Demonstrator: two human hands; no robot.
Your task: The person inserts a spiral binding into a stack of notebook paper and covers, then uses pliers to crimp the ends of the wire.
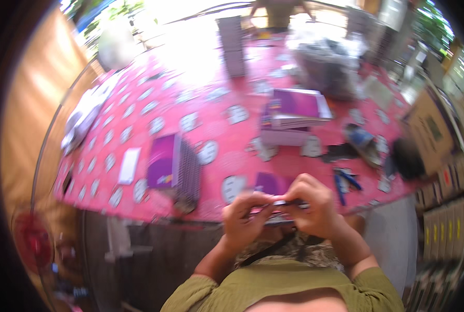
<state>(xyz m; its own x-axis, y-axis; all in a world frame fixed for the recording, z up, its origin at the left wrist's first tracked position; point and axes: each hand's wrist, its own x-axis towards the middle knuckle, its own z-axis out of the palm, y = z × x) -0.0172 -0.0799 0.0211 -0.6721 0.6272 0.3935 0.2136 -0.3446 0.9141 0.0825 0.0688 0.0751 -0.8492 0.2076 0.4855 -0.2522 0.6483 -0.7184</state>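
My left hand (245,217) and my right hand (315,207) meet in front of my body at the table's near edge. Fingers and thumbs are pinched together on both sides. Between the fingertips is something small, thin and dark, too blurred to name. Just beyond my hands lies a purple-covered booklet (269,183), partly hidden by them. A tall stack of purple wire-bound notebooks (163,162) stands to the left. Farther off, right of the middle, sits a second pile of purple notebooks (297,103), its layers turned at different angles.
Blue-handled pliers (349,180) lie right of my hands, near a crumpled blue-and-grey item (363,143). A white card (130,166) lies at left. Farther back stand a grey stack (232,47) and a filled plastic bag (328,65). Cardboard boxes (432,127) line the right. Another person (278,13) is opposite.
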